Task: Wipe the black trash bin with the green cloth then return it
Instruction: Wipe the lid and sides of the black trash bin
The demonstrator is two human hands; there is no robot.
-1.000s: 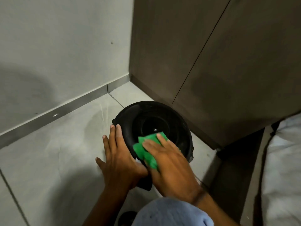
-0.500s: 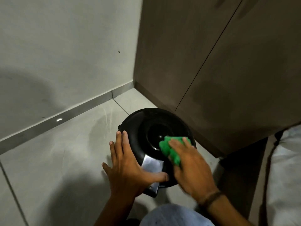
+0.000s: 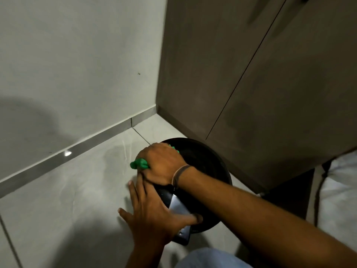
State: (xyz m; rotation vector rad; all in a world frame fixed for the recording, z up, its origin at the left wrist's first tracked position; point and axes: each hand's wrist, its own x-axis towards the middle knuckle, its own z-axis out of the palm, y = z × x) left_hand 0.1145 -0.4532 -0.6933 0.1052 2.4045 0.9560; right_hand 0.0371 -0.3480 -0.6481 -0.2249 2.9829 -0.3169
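The right hand [image 3: 164, 163], its grip closed on the bunched green cloth [image 3: 139, 164], presses it to the far-left rim of the black trash bin [image 3: 208, 161] while the left hand [image 3: 152, 215], fingers spread flat, braces the near side against sliding.

head view, steep downward, close on floor [image 3: 58, 200]

I see both forearms bare, no sleeves reaching either wrist. A thin brownish band [image 3: 180, 174] circles my right wrist, doubled into two strands. At the bottom edge, my knee [image 3: 210, 258] is covered in pale blue fabric. No rings show.
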